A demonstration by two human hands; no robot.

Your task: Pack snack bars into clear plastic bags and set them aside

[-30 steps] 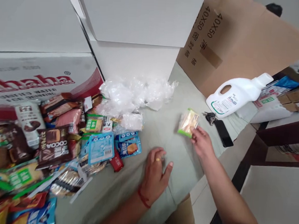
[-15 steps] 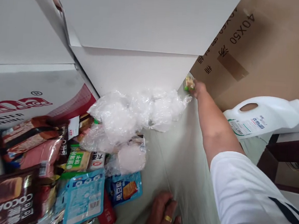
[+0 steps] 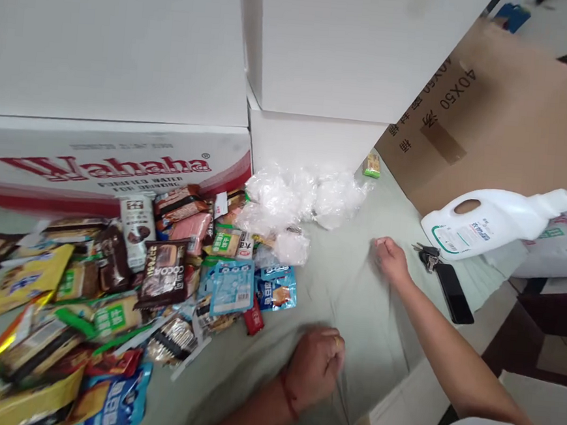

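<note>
My left hand (image 3: 315, 365) rests as a loose fist on the pale green cloth (image 3: 337, 282), and nothing shows in it. Over the cloth to the right, my right hand (image 3: 392, 259) has its fingers curled in, with no object visible. A small yellow-and-green packet (image 3: 371, 165) stands in the back corner beside the white box, apart from both hands. Clear crumpled plastic wrap (image 3: 294, 197) lies against that box. Left of my left hand is a blue snack pouch (image 3: 277, 287), at the edge of a heap of packaged snacks (image 3: 163, 275).
White boxes (image 3: 326, 45) rise at the back, next to a Wahaha water carton (image 3: 120, 167). A brown cardboard box (image 3: 511, 119) stands at the right. Near my right arm lie a white detergent bottle (image 3: 489, 222), keys (image 3: 427, 255) and a black phone (image 3: 454, 293).
My right hand has let go of the yellow-and-green packet in the back corner and drawn back toward me. My left hand has curled into a fist. The view has widened, showing more snacks.
</note>
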